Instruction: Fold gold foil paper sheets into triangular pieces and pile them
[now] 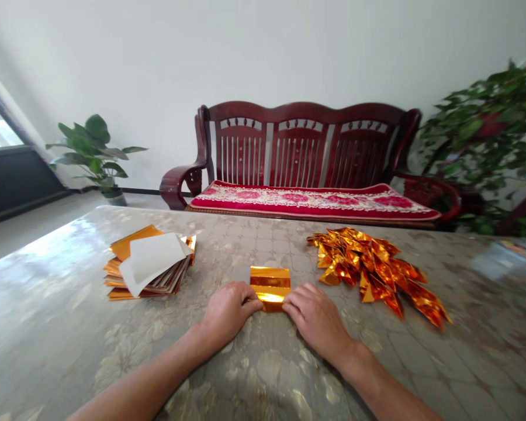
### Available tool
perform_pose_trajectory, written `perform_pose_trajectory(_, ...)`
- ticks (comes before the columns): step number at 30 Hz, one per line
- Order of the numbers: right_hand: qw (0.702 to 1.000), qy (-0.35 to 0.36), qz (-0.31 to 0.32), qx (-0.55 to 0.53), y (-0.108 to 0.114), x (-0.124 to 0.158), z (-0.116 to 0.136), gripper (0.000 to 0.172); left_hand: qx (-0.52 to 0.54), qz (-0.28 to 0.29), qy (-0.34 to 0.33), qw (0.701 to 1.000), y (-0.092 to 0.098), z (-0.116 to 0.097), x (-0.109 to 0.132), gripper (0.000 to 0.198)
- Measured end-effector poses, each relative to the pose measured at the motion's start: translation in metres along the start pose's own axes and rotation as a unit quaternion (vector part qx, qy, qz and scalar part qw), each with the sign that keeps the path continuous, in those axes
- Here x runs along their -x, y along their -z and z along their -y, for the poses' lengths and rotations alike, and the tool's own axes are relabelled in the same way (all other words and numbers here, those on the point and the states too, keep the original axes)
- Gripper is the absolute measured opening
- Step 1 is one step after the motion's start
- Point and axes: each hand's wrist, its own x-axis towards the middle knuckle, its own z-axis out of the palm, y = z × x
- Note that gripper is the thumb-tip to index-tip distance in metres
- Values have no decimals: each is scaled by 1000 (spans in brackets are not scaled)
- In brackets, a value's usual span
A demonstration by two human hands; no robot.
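Observation:
A sheet of gold foil paper [270, 280] lies on the table in front of me, partly rolled or folded at its near edge. My left hand [226, 313] rests knuckles up, its fingers curled onto the sheet's near left edge. My right hand [316, 317] mirrors it, fingers pressed on the near right edge. Both hands pinch the fold between them.
A stack of flat gold sheets [151, 263], one white side up, lies at the left. A heap of folded gold pieces [377, 269] lies at the right. The table [70, 327] has a glossy patterned top. Behind stand a red wooden bench [307, 169] and potted plants [94, 152].

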Motion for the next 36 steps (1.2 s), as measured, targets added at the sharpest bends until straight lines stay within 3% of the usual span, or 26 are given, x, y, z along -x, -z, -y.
perform_pose_trajectory(4, 1000, -12, -6, -3, -2, -1, 0, 12, -20, -2, 43, 999, 3, -2, -2, 25)
perform_pose_trajectory(11, 1000, -26, 0, -9, -3, -3, -1, 6, -65, -2, 56, 996, 6, -3, -5, 29)
perform_pose_trajectory(18, 999, -49, 5, -18, 0, -5, 1, 5, -83, -11, 41, 996, 5, 0, -6, 30)
perform_pose_trajectory(36, 1000, -10, -12, 3, -5, -4, -2, 5, -115, -16, 19, 993, 8, -4, -7, 30)
